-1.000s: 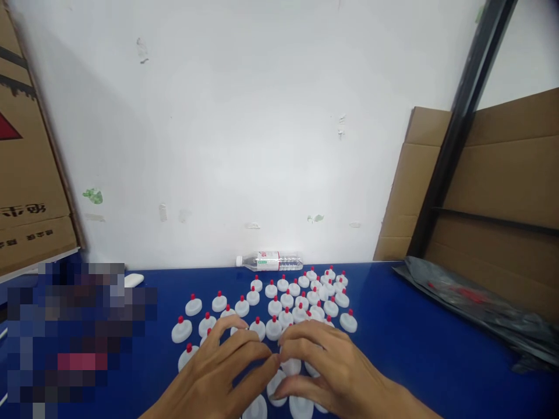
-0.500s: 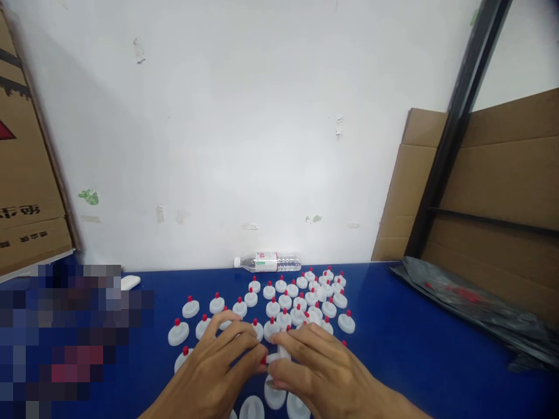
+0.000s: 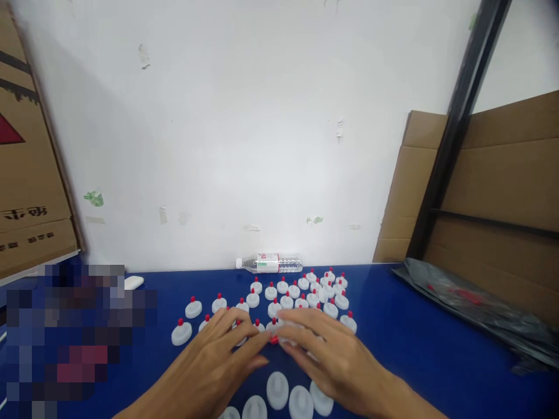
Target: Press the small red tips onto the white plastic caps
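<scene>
Several white round caps with red tips [image 3: 288,299] stand in rows on the blue table [image 3: 406,343]. My left hand [image 3: 213,361] and my right hand [image 3: 327,349] meet over the front rows. Together their fingertips pinch one white cap with a red tip [image 3: 279,337], held a little above the table. Closer to me lie plain white caps without red tips [image 3: 278,389], just below my hands.
A clear plastic water bottle [image 3: 268,263] lies on its side against the white wall. Cardboard sheets [image 3: 502,192] and a black frame [image 3: 458,128] stand at right above a dark plastic bag [image 3: 471,302]. A cardboard box [image 3: 26,174] stands at left, beside a blurred patch.
My hands have moved away from me, from the plain caps near the edge toward the red-tipped rows, taking up one cap; a red tip now shows at the fingertips.
</scene>
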`<action>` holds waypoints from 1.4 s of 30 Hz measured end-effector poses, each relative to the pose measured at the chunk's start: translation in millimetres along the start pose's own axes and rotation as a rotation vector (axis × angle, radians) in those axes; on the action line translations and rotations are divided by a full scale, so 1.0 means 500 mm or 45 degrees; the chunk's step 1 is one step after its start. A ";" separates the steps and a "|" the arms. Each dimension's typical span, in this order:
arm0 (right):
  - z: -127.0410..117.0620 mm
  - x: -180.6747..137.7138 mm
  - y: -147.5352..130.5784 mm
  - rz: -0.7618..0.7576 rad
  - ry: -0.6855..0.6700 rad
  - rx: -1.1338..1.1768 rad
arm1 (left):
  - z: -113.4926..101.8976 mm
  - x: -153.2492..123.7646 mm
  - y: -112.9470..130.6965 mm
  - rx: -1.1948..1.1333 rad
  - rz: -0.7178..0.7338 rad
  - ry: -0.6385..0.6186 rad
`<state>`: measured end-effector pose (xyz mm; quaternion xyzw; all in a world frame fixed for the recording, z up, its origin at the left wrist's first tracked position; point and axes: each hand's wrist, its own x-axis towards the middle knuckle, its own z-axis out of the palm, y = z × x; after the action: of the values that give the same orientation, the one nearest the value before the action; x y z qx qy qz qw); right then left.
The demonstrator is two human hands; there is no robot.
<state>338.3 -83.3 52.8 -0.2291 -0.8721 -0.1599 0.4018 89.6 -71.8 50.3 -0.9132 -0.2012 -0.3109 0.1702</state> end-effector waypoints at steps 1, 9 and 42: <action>-0.005 -0.003 0.015 0.062 0.019 0.000 | -0.002 -0.006 -0.006 0.025 -0.011 -0.075; -0.055 -0.024 0.142 0.660 -0.032 -0.282 | -0.045 -0.019 -0.016 -0.023 -0.287 -0.670; -0.104 -0.057 0.183 1.305 -0.829 -0.459 | -0.014 -0.029 -0.019 -0.100 -0.305 -0.669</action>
<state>435.6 -37.8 71.7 -0.7187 -0.6884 -0.0138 0.0965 71.2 -70.2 48.1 -0.9380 -0.3327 -0.0892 0.0387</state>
